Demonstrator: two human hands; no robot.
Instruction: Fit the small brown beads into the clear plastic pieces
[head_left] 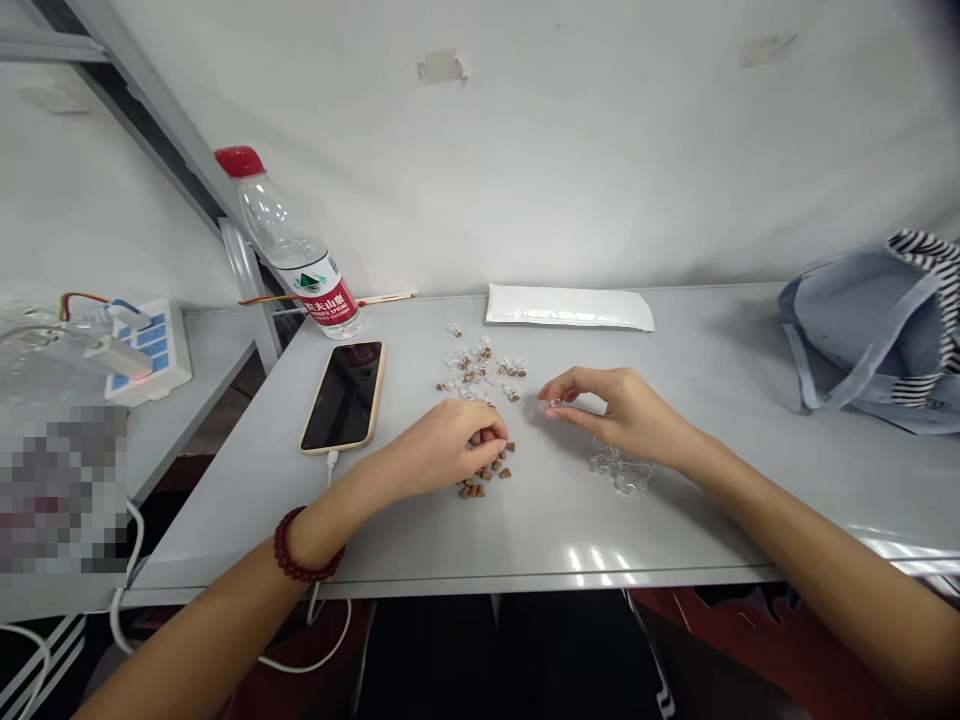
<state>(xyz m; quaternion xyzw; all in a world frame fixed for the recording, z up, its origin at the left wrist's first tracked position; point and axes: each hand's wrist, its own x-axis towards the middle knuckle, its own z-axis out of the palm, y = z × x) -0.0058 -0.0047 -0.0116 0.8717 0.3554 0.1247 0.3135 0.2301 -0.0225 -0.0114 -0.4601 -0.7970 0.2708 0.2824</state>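
My left hand (448,447) rests on the grey table (525,520), fingers curled in a pinch over a small heap of brown pieces (486,477); it seems to grip one of them. My right hand (615,408) lies a little to the right, thumb and forefinger pinched on a tiny clear part (553,404). Behind both hands lies a scatter of clear parts with brown inserts (480,368). A pile of clear parts (621,470) sits under my right wrist. A red bead bracelet (300,550) circles my left wrist.
A phone (345,396) on a white cable lies left of my hands. Behind it a red-capped water bottle (296,250) leans. A white packet (568,308) lies by the wall. A blue striped bag (877,335) sits at right, a power strip (146,350) on the left shelf.
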